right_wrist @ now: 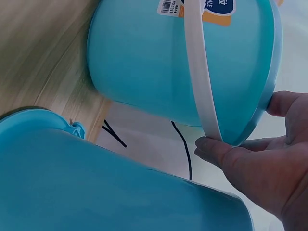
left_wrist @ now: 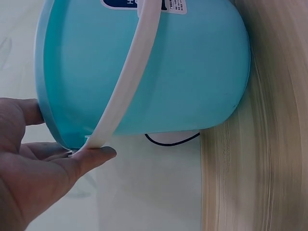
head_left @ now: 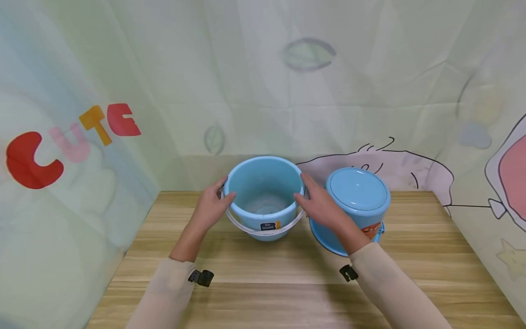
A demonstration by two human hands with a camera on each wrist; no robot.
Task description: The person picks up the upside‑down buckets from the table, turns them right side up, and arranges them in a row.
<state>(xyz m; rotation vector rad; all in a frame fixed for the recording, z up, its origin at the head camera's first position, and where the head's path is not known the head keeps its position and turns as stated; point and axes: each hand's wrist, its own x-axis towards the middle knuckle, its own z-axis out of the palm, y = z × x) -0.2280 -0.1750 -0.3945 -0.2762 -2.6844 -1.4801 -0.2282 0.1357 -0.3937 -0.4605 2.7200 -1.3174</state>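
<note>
A light blue bucket (head_left: 265,235) stands upright with its mouth up, near the back of the table. Its white handle (left_wrist: 130,82) hangs down across the front, over a dark and orange label (right_wrist: 219,7). My left hand (head_left: 211,203) grips the rim at the left side, thumb over the edge and fingers outside, near the handle's end. On the opposite side my right hand (head_left: 320,203) holds the rim the same way, fingertips beside the other handle end. The bucket's inside shows nothing but its bottom.
Right of the bucket, a second blue bucket (head_left: 358,189) stands with its flat round end up and wider rim down, partly behind my right forearm. Wood-grain table (head_left: 263,283) lies in front. A printed cloth (head_left: 246,91) rises along the back and sides.
</note>
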